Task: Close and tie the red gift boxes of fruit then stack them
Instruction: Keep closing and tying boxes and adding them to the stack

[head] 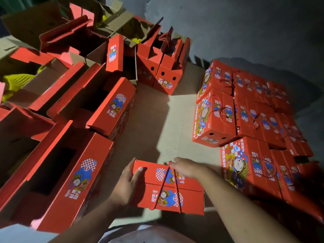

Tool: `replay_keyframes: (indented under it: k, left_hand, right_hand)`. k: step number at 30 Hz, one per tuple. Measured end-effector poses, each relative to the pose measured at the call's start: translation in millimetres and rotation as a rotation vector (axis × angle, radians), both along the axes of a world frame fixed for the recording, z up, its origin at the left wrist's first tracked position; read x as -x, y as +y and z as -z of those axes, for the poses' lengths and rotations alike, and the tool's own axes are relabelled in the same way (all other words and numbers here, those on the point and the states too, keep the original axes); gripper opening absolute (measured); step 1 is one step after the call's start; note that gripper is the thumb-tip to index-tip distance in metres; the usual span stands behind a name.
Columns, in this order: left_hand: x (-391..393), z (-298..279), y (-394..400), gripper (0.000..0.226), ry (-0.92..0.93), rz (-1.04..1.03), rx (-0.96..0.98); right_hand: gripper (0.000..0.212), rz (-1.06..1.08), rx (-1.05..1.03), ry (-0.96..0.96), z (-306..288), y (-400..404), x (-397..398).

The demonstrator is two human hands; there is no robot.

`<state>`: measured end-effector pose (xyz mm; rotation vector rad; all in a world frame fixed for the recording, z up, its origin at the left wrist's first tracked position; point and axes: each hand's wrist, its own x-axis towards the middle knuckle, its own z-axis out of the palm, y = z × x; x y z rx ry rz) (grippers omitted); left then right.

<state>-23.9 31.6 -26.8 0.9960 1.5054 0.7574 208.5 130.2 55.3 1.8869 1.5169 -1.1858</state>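
A closed red gift box (185,195) sits low in the middle of the head view, with a red cord (165,179) running across its lid in two strands. My left hand (127,183) grips the box's left end, thumb on the lid. My right hand (187,168) lies on the lid's far right part, fingers at the cord where it crosses the far edge. To the right stands a stack of closed, tied red boxes (249,116), with a nearer one (245,165) beside my right forearm.
Several open red boxes (98,109) with raised flaps crowd the left side, some showing yellow padding (15,81). Two more open boxes (164,74) stand at the back. A strip of pale floor (157,123) runs between the groups. A grey wall (245,23) is behind.
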Motion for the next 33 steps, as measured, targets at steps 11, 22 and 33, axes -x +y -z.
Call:
replay_keyframes:
  k: [11,22,33]
  left_hand:
    - [1.8,-3.8,-0.3,0.091,0.018,0.013,-0.013]
    - [1.3,-25.1,2.7,0.063,-0.064,0.036,0.037]
    - [-17.6,-85.3,47.8,0.061,-0.180,0.047,0.066]
  right_hand:
    - [0.050,0.254,-0.330,0.527,-49.9,-23.6,25.3]
    - [0.066,-0.048,-0.248,0.544,-133.2,-85.5,7.0]
    - [0.044,0.444,-0.578,0.743,-173.8,-66.3,-18.8]
